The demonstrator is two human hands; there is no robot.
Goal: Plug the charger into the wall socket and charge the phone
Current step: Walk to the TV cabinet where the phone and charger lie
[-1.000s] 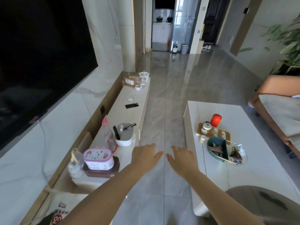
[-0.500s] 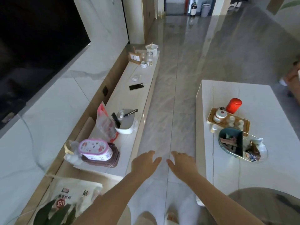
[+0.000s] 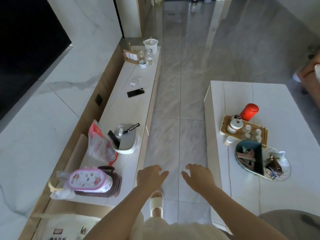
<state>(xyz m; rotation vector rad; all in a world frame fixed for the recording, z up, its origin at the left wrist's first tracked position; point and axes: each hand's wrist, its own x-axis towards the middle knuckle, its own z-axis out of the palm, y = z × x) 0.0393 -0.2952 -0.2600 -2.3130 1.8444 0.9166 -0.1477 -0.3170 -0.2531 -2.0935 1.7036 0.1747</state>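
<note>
Closer now to the long white marble-topped desk (image 3: pixel 131 104) along the wall than a second ago, view tipped further down, a white slipper (image 3: pixel 156 201) newly showing on the grey tiled floor (image 3: pixel 180 94). Still the approach step, by the look of it: nothing picked up, nothing plugged in. Left hand (image 3: pixel 149 176) and right hand (image 3: pixel 199 175) both held out over the floor, palms down, fingers loosely spread, empty. Slim black phone (image 3: pixel 135 92) lying flat, screen up, on the far half of the desk, well ahead of both hands. Small white charger block (image 3: pixel 133 82) just beyond it, a thin white cable (image 3: pixel 146 89) running near the phone's far end (whether already plugged into the phone, too small to tell). Dark square wall socket (image 3: pixel 98 99) set in the wooden strip behind the desk, level with the phone. Next move, probably: a few more steps forward past the white oval tray (image 3: pixel 127 144) of odds and ends, then a reach for the charger block, prongs turned toward the socket. Low socket position likely calling for a stoop.
</note>
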